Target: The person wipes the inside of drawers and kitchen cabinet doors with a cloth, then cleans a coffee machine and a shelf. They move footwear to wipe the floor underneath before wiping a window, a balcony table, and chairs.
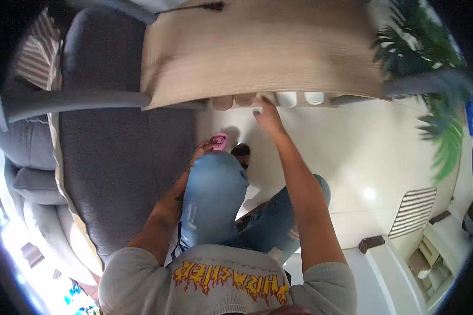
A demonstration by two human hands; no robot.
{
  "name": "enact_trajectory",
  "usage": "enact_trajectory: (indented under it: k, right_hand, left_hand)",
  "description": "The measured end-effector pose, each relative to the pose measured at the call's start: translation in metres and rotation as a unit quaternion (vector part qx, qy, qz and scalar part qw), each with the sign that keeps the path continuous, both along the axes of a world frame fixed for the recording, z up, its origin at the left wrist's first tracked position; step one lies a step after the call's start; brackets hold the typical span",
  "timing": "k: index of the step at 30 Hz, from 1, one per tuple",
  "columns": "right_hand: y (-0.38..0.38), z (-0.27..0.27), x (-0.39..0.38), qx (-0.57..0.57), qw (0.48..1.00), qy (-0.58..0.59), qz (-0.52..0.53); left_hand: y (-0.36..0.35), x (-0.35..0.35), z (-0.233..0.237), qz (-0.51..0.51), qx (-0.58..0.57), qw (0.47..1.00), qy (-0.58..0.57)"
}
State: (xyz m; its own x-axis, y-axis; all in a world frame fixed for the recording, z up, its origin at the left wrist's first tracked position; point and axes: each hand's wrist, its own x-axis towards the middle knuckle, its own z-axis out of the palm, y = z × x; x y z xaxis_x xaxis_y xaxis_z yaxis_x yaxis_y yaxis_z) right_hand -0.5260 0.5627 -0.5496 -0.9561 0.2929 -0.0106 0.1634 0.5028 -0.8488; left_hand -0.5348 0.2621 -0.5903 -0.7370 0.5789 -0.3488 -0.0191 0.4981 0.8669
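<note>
My left hand (pixel 206 148) is closed around a small pink object (pixel 219 141) beside my bent knee. Out in front, my right hand (pixel 268 116) reaches to the front edge of the wooden table (pixel 257 47), its fingers apart. Below that edge is a row of rounded items: brownish ones (pixel 223 103) to the left of my right hand and white ones (pixel 314 98) to its right. The table top partly hides them. Whether my right fingertips touch any of them is unclear.
A dark grey sofa (pixel 121 157) lies along the left, with grey curved bars (pixel 79 101) beside the table. Green plant leaves (pixel 446 152) hang at the right. A striped floor vent (pixel 413 212) is at the lower right of the pale floor (pixel 352 157).
</note>
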Motion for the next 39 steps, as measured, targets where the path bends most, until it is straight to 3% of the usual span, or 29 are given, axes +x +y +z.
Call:
enact_trajectory:
  k: [4,6,7,8,9,11,13,15,16,17,18,19,21,22,25,27,32,39]
  right_hand:
    - [0.049,0.086,0.145,-0.050,0.986,-0.089,-0.129]
    - [0.066,0.147,0.221,-0.074,0.953,-0.147,-0.253]
    - [0.070,0.165,0.265,-0.078,0.930,-0.161,-0.320]
    - [0.067,0.195,0.306,-0.052,0.912,-0.121,-0.389]
    - [0.058,0.224,0.347,0.000,0.894,-0.137,-0.427]
    - [0.011,0.295,0.417,0.053,0.833,-0.219,-0.505]
    - [-0.049,0.348,0.482,0.024,0.819,-0.248,-0.517]
    - [-0.131,0.407,0.530,-0.030,0.824,-0.315,-0.470]
    - [-0.181,0.405,0.555,0.006,0.806,-0.435,-0.401]
    - [-0.237,0.410,0.572,0.022,0.798,-0.495,-0.342]
    - [-0.285,0.438,0.580,-0.175,0.798,-0.435,-0.378]
    - [-0.323,0.465,0.579,-0.516,0.588,-0.406,-0.473]
    - [-0.450,0.415,0.561,-0.711,0.397,-0.490,-0.310]
    - [-0.481,0.445,0.541,-0.732,0.411,-0.452,-0.300]
    - [-0.503,0.530,0.493,-0.673,0.557,-0.249,-0.419]
    - [-0.485,0.564,0.470,-0.641,0.592,-0.172,-0.457]
    - [-0.431,0.608,0.444,-0.595,0.627,-0.071,-0.497]
    - [-0.390,0.624,0.428,-0.569,0.627,0.002,-0.531]
  left_hand:
    - [0.028,-0.015,0.101,-0.141,-0.197,0.967,0.072]
    - [-0.001,-0.041,0.062,-0.160,-0.316,0.934,0.057]
    - [0.017,-0.043,0.106,-0.035,-0.243,0.966,-0.080]
    - [0.007,-0.068,0.078,-0.029,-0.259,0.955,-0.140]
    - [0.032,-0.070,0.147,-0.160,-0.370,0.913,0.056]
    - [0.056,-0.086,0.212,-0.207,-0.415,0.884,0.051]
    - [0.090,-0.085,0.313,-0.392,-0.403,0.827,-0.019]
    - [0.091,-0.079,0.385,-0.582,-0.269,0.751,0.157]
    - [0.080,-0.105,0.389,-0.645,-0.384,0.657,0.071]
    - [0.062,-0.085,0.399,-0.425,-0.354,0.788,-0.270]
    - [0.044,-0.119,0.405,-0.562,-0.426,0.689,-0.165]
    - [0.050,-0.124,0.442,-0.607,-0.456,0.638,-0.128]
    - [0.070,-0.116,0.493,-0.641,-0.478,0.590,-0.113]
    - [0.089,-0.104,0.525,-0.652,-0.483,0.575,-0.105]
    - [0.138,-0.062,0.601,-0.681,-0.487,0.541,-0.078]
    - [0.169,-0.034,0.635,-0.703,-0.482,0.519,-0.057]
    - [0.236,0.024,0.684,-0.750,-0.469,0.466,-0.002]
    - [0.320,0.095,0.713,-0.797,-0.469,0.378,0.048]
